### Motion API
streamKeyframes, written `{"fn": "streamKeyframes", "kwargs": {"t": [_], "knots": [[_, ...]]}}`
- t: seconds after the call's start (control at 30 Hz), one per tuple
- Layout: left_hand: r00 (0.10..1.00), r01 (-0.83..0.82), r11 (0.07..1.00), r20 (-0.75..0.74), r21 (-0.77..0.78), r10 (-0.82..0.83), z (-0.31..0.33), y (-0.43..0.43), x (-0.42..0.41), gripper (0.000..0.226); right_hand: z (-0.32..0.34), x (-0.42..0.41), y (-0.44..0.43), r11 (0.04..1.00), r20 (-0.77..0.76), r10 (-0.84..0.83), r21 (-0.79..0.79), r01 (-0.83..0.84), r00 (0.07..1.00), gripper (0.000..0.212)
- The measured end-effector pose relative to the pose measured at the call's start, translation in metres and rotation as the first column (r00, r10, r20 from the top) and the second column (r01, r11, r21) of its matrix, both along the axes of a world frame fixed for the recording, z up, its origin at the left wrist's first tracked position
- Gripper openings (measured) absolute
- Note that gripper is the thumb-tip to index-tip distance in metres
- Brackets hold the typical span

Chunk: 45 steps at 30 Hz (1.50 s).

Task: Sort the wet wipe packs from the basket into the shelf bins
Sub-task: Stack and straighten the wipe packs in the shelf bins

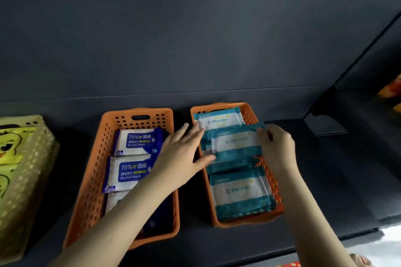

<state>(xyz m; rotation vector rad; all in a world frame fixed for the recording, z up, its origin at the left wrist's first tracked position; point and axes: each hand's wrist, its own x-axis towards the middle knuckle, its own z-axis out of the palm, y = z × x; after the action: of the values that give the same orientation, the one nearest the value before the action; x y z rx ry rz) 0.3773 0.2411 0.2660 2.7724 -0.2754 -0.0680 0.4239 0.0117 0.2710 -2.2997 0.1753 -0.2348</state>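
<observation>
Two orange perforated bins stand side by side on a dark shelf. The left bin (95, 171) holds blue-and-white alcohol wipe packs (135, 140) lying flat in a row. The right bin (249, 112) holds teal-and-white wipe packs (238, 193). My left hand (182, 154) reaches across the left bin, with straight fingers touching the left end of the middle teal pack (234, 143). My right hand (276, 147) pinches that pack's right end at the bin's right wall. The source basket is out of sight.
A pale yellow perforated bin (28, 180) with yellow duck-print packs (10, 147) stands at the far left. The shelf's dark back wall rises behind the bins. A shelf divider (325, 123) and colourful goods (390, 91) lie to the right.
</observation>
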Motion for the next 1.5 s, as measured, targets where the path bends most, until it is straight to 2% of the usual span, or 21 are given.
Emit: {"fn": "streamKeyframes", "kwargs": {"t": [0.07, 0.17, 0.3, 0.43, 0.5, 0.57, 0.63, 0.7, 0.83, 1.07, 1.17, 1.27, 1.37, 1.5], "knots": [[1.000, 0.013, 0.997, -0.001, 0.078, -0.013, -0.006, 0.000, 0.004, 0.095, -0.007, 0.001, 0.010, 0.998, -0.002, 0.042, -0.036, -0.042, 0.999, 0.013], [0.999, 0.046, 0.991, -0.008, 0.125, -0.046, -0.007, 0.002, 0.007, 0.102, -0.013, 0.001, 0.024, 0.994, -0.037, 0.109, 0.000, -0.109, 0.993, 0.036], [0.990, 0.127, 0.979, -0.079, 0.160, -0.115, -0.006, 0.008, 0.009, 0.116, -0.015, -0.004, 0.025, 0.991, -0.044, 0.134, -0.002, -0.135, 0.990, 0.040], [0.976, 0.179, 0.966, -0.156, 0.188, -0.151, -0.004, 0.010, 0.015, 0.115, -0.018, -0.007, 0.023, 0.984, -0.047, 0.163, -0.067, -0.166, 0.985, 0.043], [0.970, 0.187, 0.964, -0.193, 0.187, -0.151, -0.002, 0.009, 0.017, 0.113, -0.019, -0.009, 0.027, 0.976, -0.038, 0.173, -0.126, -0.177, 0.984, 0.042], [0.967, 0.189, 0.964, -0.206, 0.185, -0.151, 0.000, 0.008, 0.017, 0.110, -0.019, -0.010, 0.031, 0.955, -0.033, 0.151, -0.253, -0.154, 0.988, 0.042], [0.966, 0.192, 0.963, -0.211, 0.187, -0.151, 0.001, 0.008, 0.017, 0.107, -0.019, -0.013, 0.033, 0.884, 0.052, 0.138, -0.457, -0.099, 0.989, 0.043], [0.965, 0.193, 0.963, -0.213, 0.190, -0.151, 0.003, 0.008, 0.017, 0.105, -0.020, -0.016, 0.034, 0.831, 0.159, 0.164, -0.555, -0.049, 0.974, 0.042], [0.962, 0.192, 0.962, -0.228, 0.192, -0.147, 0.003, 0.008, 0.020, 0.104, -0.027, -0.011, 0.034, 0.879, -0.021, 0.268, -0.404, -0.253, 0.963, 0.037], [0.963, 0.171, 0.963, -0.240, 0.208, -0.119, 0.007, 0.007, 0.017, 0.103, -0.022, -0.009, 0.032, 0.893, -0.048, 0.278, -0.356, -0.276, 0.959, 0.039], [0.972, 0.146, 0.959, -0.216, 0.245, -0.093, 0.014, 0.010, 0.011, 0.101, -0.007, -0.017, 0.026, 0.923, -0.019, 0.254, -0.294, -0.249, 0.967, 0.044], [0.991, 0.065, 0.974, -0.125, 0.217, -0.038, 0.027, 0.018, -0.006, 0.093, 0.017, -0.048, 0.016, 0.937, 0.119, 0.226, -0.297, -0.183, 0.967, 0.037], [1.000, 0.020, 0.990, 0.014, 0.140, -0.022, 0.042, 0.028, -0.049, 0.079, 0.040, -0.105, 0.010, 0.940, 0.268, 0.209, -0.322, -0.117, 0.941, 0.030], [0.981, 0.007, 1.000, 0.192, -0.030, -0.001, 0.050, 0.040, -0.138, 0.057, 0.039, -0.195, 0.003, 0.930, 0.358, 0.142, -0.367, 0.000, 0.923, 0.038]]}}
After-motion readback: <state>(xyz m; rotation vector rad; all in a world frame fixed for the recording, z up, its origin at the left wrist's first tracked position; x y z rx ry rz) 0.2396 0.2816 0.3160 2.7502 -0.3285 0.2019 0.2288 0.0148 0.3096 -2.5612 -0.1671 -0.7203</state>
